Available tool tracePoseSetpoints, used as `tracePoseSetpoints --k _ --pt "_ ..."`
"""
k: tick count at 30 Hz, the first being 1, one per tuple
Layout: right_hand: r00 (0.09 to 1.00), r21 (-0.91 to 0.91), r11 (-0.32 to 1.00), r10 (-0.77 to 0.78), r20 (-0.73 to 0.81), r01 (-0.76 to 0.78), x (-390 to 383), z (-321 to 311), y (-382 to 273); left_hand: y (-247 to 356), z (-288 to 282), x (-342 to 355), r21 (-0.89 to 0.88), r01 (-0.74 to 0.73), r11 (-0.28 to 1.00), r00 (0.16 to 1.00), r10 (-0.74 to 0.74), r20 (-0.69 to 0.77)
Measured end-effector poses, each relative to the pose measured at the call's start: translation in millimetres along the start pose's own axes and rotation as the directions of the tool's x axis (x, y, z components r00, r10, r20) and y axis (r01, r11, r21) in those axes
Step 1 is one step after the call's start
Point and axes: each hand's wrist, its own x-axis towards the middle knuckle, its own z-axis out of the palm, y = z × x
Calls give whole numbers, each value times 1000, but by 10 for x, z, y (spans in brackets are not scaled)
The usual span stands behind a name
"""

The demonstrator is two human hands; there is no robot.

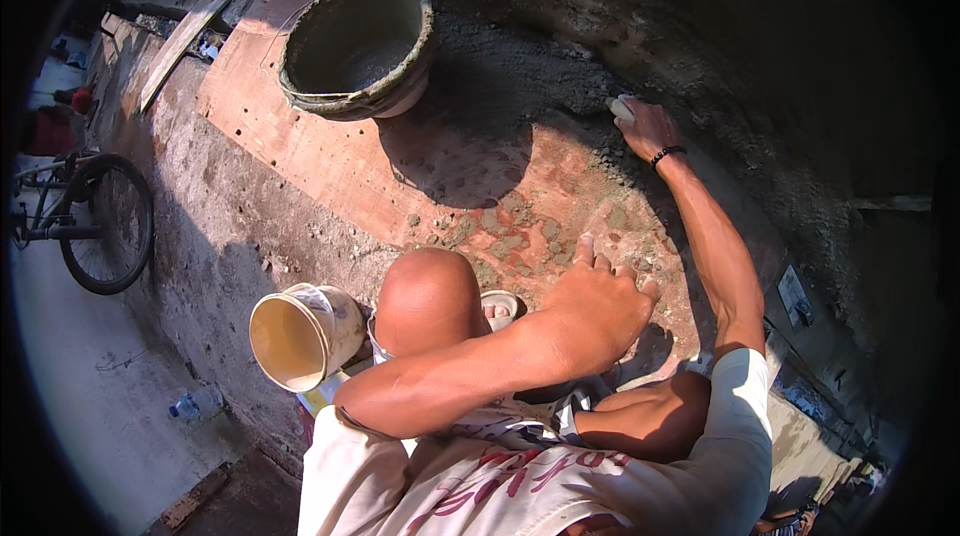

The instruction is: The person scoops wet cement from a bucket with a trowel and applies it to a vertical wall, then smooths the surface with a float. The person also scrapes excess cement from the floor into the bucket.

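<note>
Near the base of the rough dark wall, my right hand (650,133) grips a pale object (621,110), perhaps a tool handle, at a band of wet grey mortar (575,101); its working end is unclear. My left hand (590,306) has its fingers apart, holding nothing, over the reddish board (530,266) spotted with mortar, beside my knee. A large mortar-crusted tub (410,66) stands on the board to the upper left of my hands, casting a round shadow.
A cream bucket (340,331) stands left of my knee. Farther left are a bicycle wheel (107,223), a plastic bottle (197,403) and, above, a long plank (180,46). A flat metal trowel (793,291) lies at the right, beside the wall (780,106).
</note>
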Motion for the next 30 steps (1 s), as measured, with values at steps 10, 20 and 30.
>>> tracePoseSetpoints --k 10,20,30 --pt "915 153 918 -324 -242 366 113 -1100 -1195 -65 -91 -33 -82 -48 995 998 44 -51" --pt "698 -81 810 -548 -461 581 444 -770 -1980 12 -23 -13 -27 -28 999 987 23 -156" --pt "705 332 918 -382 597 216 -726 79 -466 118 44 -48 -158 -170 973 981 152 -117"
